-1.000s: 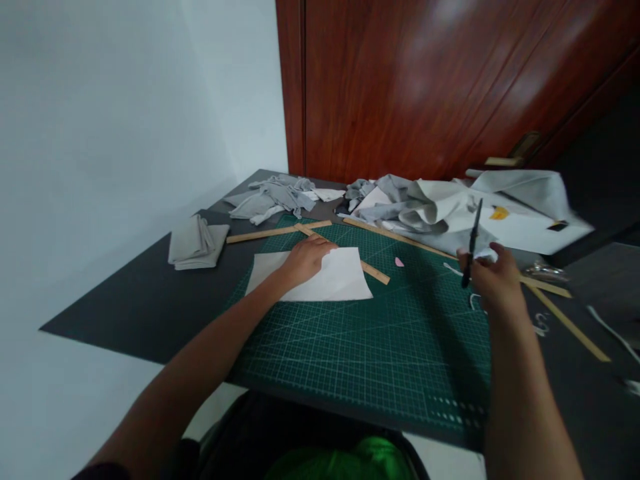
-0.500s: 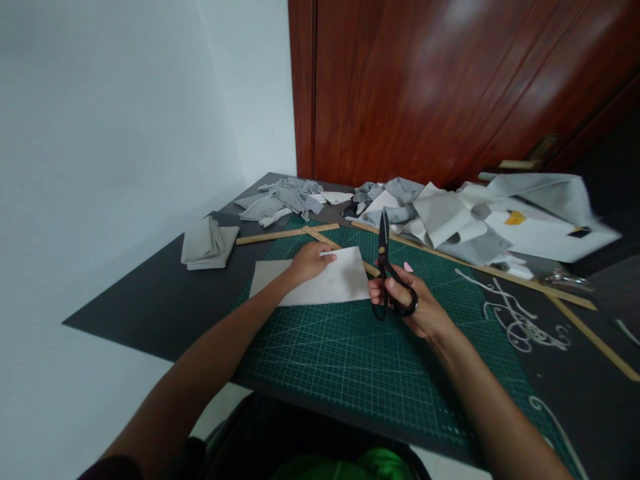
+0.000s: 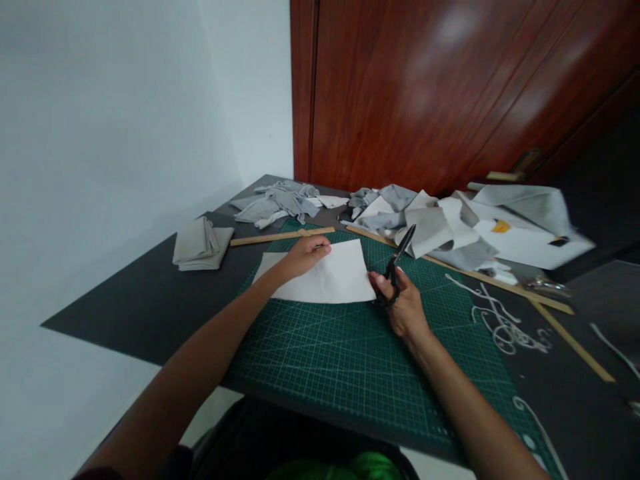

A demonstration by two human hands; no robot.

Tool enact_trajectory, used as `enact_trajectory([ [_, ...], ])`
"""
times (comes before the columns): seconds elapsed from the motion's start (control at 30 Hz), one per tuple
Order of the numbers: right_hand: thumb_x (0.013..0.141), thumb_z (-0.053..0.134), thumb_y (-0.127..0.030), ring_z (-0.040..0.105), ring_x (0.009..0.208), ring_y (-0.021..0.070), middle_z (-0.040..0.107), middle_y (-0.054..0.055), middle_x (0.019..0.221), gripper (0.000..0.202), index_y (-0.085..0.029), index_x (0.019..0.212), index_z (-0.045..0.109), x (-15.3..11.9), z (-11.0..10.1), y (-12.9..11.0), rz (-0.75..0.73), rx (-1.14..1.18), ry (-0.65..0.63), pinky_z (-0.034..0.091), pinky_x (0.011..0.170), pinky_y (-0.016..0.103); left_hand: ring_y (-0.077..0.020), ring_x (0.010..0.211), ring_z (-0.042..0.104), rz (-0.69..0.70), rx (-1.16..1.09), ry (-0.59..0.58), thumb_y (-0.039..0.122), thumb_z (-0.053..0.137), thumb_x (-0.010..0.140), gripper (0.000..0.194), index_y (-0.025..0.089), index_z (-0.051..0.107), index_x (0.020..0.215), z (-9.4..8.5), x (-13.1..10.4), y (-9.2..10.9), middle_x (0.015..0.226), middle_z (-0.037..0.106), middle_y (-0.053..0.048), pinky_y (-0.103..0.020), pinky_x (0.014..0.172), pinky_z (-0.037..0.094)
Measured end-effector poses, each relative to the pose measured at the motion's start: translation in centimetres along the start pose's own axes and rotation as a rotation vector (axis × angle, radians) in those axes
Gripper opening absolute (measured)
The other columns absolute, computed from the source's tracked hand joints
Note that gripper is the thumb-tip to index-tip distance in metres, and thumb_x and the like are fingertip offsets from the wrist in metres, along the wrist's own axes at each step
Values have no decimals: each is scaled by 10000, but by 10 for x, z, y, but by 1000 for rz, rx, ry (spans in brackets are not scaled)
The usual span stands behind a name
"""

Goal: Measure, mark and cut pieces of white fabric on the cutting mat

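A white rectangular piece of fabric (image 3: 345, 273) lies partly raised over the green cutting mat (image 3: 320, 353). My left hand (image 3: 307, 255) is closed on its far edge, the thumb and fingers pinching it. My right hand (image 3: 404, 303) holds black scissors (image 3: 401, 248) by the handles, with the blades together and pointing up and away to the right. Fingers of that hand touch or lie very near the fabric's right edge; whether they grip it I cannot tell.
A folded stack of pale cloth (image 3: 203, 247) sits at the left. Grey scraps (image 3: 280, 203) and a larger fabric pile (image 3: 435, 223) line the back. Wooden strips (image 3: 280, 237) lie around the mat. Curled white trimmings (image 3: 505, 327) are on the right. A wall and a wooden door (image 3: 400, 87) stand behind.
The scissors have tipped from upright to leaning right, and the right hand has turned. My left hand and the fabric's far edge have risen slightly. The view has shifted a little.
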State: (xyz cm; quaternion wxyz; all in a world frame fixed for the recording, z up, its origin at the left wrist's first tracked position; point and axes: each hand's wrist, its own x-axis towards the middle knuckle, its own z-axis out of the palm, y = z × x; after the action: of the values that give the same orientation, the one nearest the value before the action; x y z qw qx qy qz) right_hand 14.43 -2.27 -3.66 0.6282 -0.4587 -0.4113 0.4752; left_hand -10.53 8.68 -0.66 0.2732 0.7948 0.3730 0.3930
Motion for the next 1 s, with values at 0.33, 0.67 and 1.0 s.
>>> enact_trajectory([
  [0.33, 506, 1011, -370, 643, 667, 171, 721, -21, 783, 760, -217, 1170, 676, -4, 9, 2, 56, -67, -109, 524, 621, 286, -252, 1031, 627, 110, 210, 284, 352, 637, 900, 206, 204, 680, 1037, 19, -13, 25, 1038, 695, -78, -414, 961, 486],
  [0.67, 550, 978, -411, 600, 638, 159, 683, -46, 766, 816, -224, 1257, 616, 11, -7, -10, -18, -88, -73, 467, 582, 271, -180, 510, 583, -338, -703, -873, 857, 459, 880, 696, 207, 700, 818, 97, -75, 83, 621, 614, -40, -295, 464, 387],
  [1.0, 602, 957, -455, 623, 694, 191, 678, -26, 804, 809, -240, 1301, 613, 4, -3, -11, -83, -117, -72, 522, 636, 315, -342, 1237, 648, -696, -1416, -27, 649, 640, 926, 566, 205, 682, 1275, 100, -55, 64, 1303, 710, -166, -533, 1041, 506],
])
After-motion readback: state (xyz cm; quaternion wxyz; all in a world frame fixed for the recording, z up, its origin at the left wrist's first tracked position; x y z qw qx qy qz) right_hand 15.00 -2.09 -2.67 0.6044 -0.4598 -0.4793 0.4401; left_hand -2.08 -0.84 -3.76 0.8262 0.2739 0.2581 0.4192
